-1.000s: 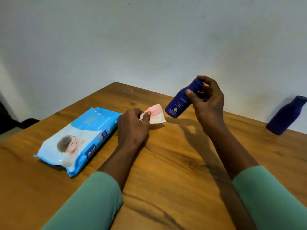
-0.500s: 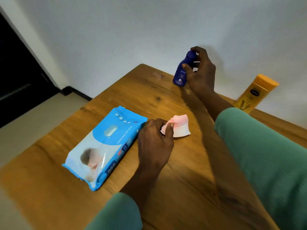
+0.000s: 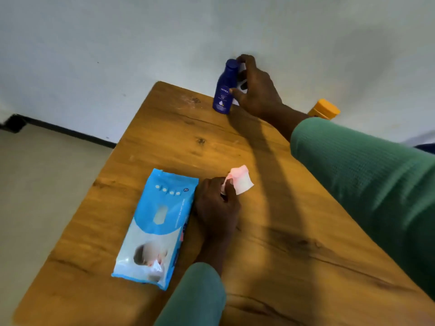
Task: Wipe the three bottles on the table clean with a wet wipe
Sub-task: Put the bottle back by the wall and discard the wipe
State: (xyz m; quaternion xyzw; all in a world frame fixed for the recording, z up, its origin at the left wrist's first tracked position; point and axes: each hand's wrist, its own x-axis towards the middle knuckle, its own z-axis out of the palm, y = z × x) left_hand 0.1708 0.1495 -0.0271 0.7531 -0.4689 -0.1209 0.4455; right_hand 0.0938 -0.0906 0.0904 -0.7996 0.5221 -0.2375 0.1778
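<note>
A small dark blue bottle stands upright at the far edge of the wooden table, close to the wall. My right hand reaches across the table and its fingers wrap around the bottle's right side. My left hand rests on the table in the middle and pinches a folded pink-and-white wet wipe. An orange bottle stands further right by the wall, its lower part hidden behind my right sleeve. A third bottle is not in view.
A blue pack of wet wipes lies flat just left of my left hand. The table's left edge drops to a beige floor. A white wall runs directly behind the table's far edge.
My right hand carried the blue bottle from above the table's middle to the far edge and stood it upright there. The view swung left and down. My left hand kept holding the wipe.
</note>
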